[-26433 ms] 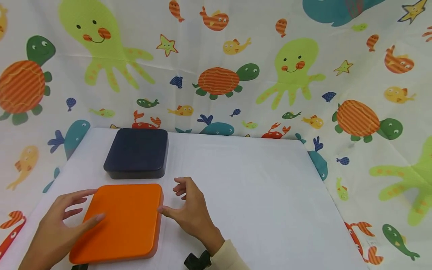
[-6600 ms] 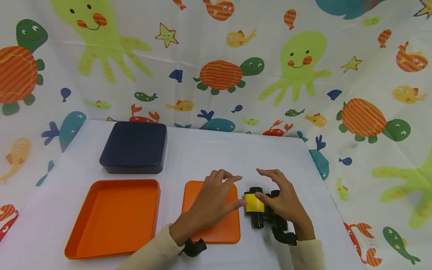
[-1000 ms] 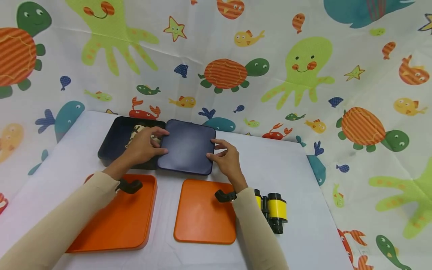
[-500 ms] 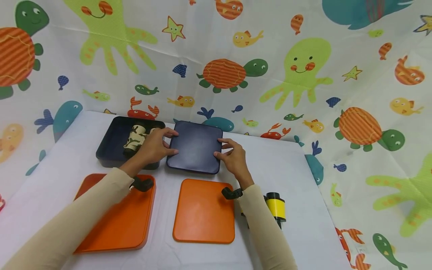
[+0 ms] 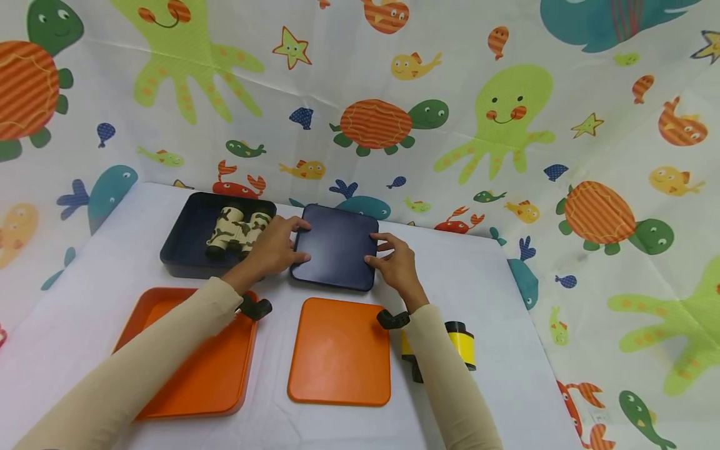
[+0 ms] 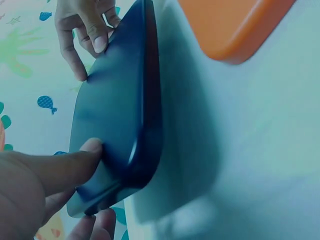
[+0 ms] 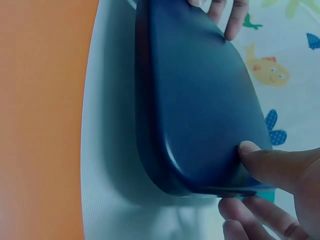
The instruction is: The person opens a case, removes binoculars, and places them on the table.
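Both hands hold a dark navy lid (image 5: 337, 247) by its opposite sides, just right of the navy box. My left hand (image 5: 277, 245) grips the lid's left edge, thumb on top and fingers beneath, as the left wrist view shows. My right hand (image 5: 396, 262) pinches the right edge the same way; the lid (image 7: 200, 100) shows a shadow on the white surface beside it. The open navy box (image 5: 185, 240) stands at the left back, with camouflage-patterned binoculars (image 5: 227, 228) lying inside, partly behind my left hand.
An open orange box (image 5: 236, 375) sits at front left, partly under my left forearm. The orange lid (image 5: 339, 353) lies flat in the middle front. Yellow and black binoculars (image 5: 462, 347) are partly hidden behind my right sleeve. A sea-animal printed curtain (image 5: 360, 62) hangs behind the table.
Over the last second the navy lid has moved right, away from its box, in both hands, showing more of the camouflage binoculars. Earlier, the orange box was lidded and the navy box covered.
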`<state>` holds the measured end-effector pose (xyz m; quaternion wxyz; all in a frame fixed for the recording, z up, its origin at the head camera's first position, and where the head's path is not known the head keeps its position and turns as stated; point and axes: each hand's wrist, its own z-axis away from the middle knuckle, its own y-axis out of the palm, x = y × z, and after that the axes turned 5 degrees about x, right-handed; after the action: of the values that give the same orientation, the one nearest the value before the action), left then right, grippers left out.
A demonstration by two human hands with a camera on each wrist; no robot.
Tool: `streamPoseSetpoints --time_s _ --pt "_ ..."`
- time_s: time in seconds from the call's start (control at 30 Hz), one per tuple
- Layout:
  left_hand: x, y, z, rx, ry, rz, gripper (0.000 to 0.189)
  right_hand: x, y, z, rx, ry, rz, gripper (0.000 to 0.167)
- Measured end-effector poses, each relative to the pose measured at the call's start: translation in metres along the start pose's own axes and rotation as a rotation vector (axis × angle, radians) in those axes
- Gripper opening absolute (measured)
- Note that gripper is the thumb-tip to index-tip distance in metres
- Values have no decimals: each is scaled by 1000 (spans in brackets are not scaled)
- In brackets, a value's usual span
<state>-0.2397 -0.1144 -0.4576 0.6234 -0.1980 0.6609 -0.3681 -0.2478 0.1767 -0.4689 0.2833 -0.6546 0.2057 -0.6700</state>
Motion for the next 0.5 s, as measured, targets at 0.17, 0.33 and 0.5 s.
streamPoseSetpoints --time_s 0.17,0.33,0.5 --pt "-2 8 -4 -3 9 -30 64 -4 -3 -2 14 8 16 54" --pt "-5 15 -8 3 8 -19 65 -10 -6 -5 33 -3 60 55" --pt "-4 21 -11 27 -17 0 65 -15 -7 -8 61 0 99 54"
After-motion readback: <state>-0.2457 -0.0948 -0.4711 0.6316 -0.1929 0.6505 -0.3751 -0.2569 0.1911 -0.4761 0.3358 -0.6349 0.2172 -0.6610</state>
